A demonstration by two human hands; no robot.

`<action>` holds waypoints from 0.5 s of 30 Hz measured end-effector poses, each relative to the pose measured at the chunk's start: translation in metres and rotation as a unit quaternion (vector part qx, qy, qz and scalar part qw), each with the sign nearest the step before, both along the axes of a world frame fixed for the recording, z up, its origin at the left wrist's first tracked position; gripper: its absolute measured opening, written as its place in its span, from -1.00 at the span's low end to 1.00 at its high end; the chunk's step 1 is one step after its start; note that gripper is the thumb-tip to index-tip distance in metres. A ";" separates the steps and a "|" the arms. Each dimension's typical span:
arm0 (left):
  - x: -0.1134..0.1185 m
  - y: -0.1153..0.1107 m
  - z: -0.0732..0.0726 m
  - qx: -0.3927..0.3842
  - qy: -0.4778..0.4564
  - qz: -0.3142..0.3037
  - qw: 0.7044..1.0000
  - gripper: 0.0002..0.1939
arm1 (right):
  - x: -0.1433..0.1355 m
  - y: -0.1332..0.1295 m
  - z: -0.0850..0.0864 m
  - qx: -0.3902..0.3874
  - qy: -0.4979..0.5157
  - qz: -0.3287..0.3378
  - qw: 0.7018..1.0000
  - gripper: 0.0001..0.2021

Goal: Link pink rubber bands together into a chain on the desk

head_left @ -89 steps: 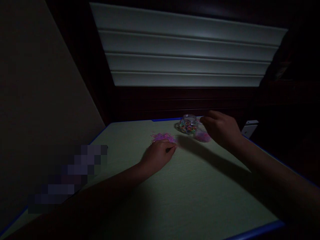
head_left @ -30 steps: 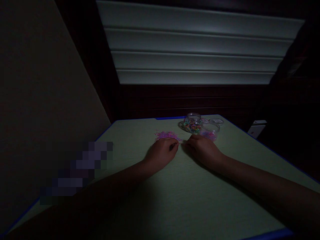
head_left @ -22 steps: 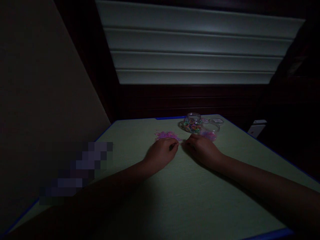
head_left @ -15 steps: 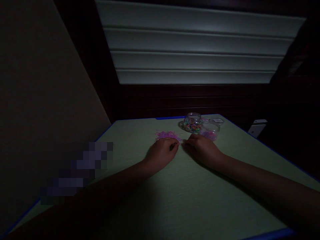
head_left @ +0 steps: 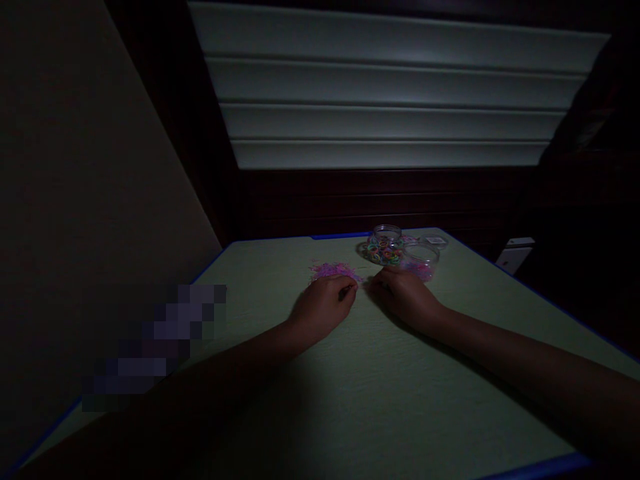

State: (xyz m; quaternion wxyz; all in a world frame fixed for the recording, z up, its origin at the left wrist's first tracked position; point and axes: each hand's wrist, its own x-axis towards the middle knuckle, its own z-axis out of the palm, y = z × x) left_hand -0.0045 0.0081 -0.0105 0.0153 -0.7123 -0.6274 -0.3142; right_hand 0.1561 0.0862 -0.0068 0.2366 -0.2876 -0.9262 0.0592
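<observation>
Two bare hands faced each other beside a loose pink-purple pile [head_left: 333, 269] on the pale green surface [head_left: 380, 393].

The left hand [head_left: 324, 305] lay at the pile's near edge and partly covered it; the right hand [head_left: 406, 295] was just to its right, a narrow gap between their fingertips. The fingers of both curled inward, though whether they gripped anything could not be told. Just beyond the right hand stood an open clear jar [head_left: 421, 255] with pinkish bits inside, and behind it, to the left, a jar of colourful rings [head_left: 385, 250].
</observation>
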 end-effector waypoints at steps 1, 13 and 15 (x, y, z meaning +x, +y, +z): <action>0.000 0.000 0.000 0.002 -0.003 0.000 1.000 -0.76 | 0.000 0.001 -0.001 -0.006 0.012 -0.005 1.000 -0.78; 0.001 0.003 -0.001 0.021 -0.028 0.012 0.999 -0.70 | 0.000 -0.003 0.003 -0.010 0.069 0.018 0.997 -0.83; 0.000 0.003 -0.002 0.018 -0.027 0.007 0.999 -0.67 | 0.000 -0.005 0.004 -0.008 0.062 0.023 0.998 -0.83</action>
